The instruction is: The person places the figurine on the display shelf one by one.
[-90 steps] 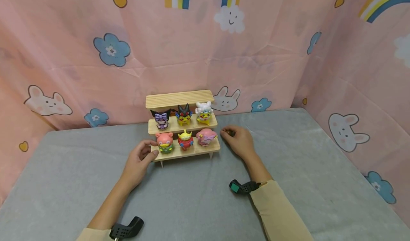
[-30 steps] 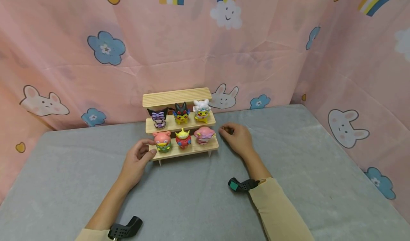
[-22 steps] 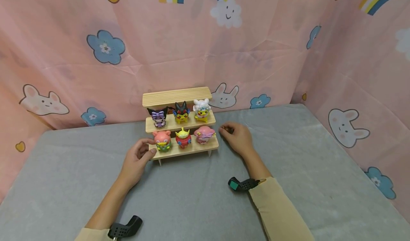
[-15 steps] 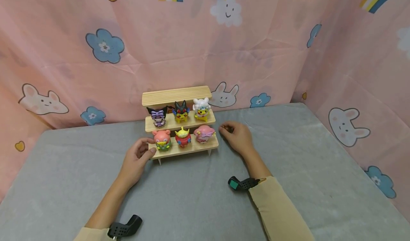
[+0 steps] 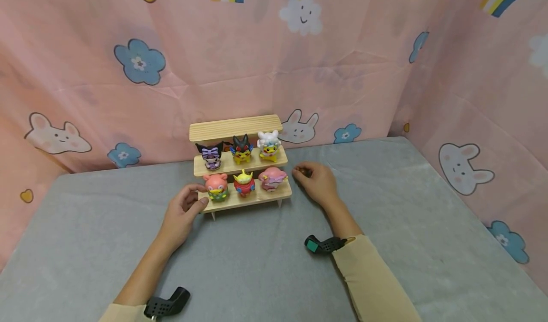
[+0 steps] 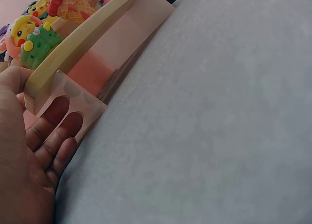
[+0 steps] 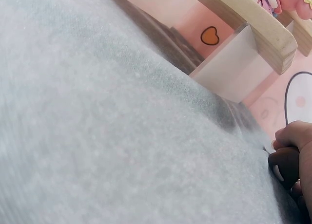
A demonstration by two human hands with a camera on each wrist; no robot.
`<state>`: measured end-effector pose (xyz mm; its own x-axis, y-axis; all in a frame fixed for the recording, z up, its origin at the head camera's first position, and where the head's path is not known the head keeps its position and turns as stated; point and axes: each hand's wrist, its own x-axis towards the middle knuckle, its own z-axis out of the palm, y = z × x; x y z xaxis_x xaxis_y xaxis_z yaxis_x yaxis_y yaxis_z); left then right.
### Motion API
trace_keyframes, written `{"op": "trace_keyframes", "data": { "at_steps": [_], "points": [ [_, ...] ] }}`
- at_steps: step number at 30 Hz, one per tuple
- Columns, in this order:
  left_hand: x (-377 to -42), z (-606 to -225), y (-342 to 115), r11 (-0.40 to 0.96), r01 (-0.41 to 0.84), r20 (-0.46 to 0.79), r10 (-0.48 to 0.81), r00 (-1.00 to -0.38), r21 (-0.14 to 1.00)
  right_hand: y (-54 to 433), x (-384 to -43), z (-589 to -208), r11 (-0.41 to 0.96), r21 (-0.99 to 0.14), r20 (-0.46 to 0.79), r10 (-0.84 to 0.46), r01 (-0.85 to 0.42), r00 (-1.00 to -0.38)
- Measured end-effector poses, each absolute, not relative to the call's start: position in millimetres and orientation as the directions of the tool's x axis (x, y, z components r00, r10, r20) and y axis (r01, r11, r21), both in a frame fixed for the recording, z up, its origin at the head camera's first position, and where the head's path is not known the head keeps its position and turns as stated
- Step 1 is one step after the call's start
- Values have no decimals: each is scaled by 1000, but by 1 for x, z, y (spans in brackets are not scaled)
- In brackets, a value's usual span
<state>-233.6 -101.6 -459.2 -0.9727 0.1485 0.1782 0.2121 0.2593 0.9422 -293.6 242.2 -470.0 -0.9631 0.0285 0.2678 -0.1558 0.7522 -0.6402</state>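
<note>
A three-tier wooden display stand (image 5: 236, 129) carries small toy figures on its lower two tiers. My left hand (image 5: 182, 216) grips the stand's left end: the thumb lies at the bottom board's front corner, and fingers (image 6: 66, 131) curl by the pale translucent leg. Closest to it sits a pink-headed figure (image 5: 216, 187) in green; beside that stand a red figure (image 5: 244, 184) and a pink one (image 5: 272, 179). My right hand (image 5: 318, 182) rests on the table off the stand's right end, curled around a small dark glossy thing (image 7: 284, 163), mostly hidden by the fingers.
The middle tier bears a black-and-purple figure (image 5: 211, 157), a black-eared yellow one (image 5: 242, 149) and a white-hooded yellow one (image 5: 269, 146). Grey cloth (image 5: 257, 265) covers the table. A pink printed curtain (image 5: 239, 55) hangs close behind the stand and along the right side.
The head view has shifted slightly, so everything sits a little higher and further left in it. Both hands, the stand and the figures keep their places relative to each other.
</note>
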Motion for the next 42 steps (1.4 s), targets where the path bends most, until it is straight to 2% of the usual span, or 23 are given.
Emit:
{"op": "trace_keyframes", "data": {
  "at_steps": [42],
  "points": [
    [-236, -461, -104, 276, 205, 164, 166, -972, 939, 243, -295, -471, 753, -643, 253, 34, -142, -967]
  ]
}}
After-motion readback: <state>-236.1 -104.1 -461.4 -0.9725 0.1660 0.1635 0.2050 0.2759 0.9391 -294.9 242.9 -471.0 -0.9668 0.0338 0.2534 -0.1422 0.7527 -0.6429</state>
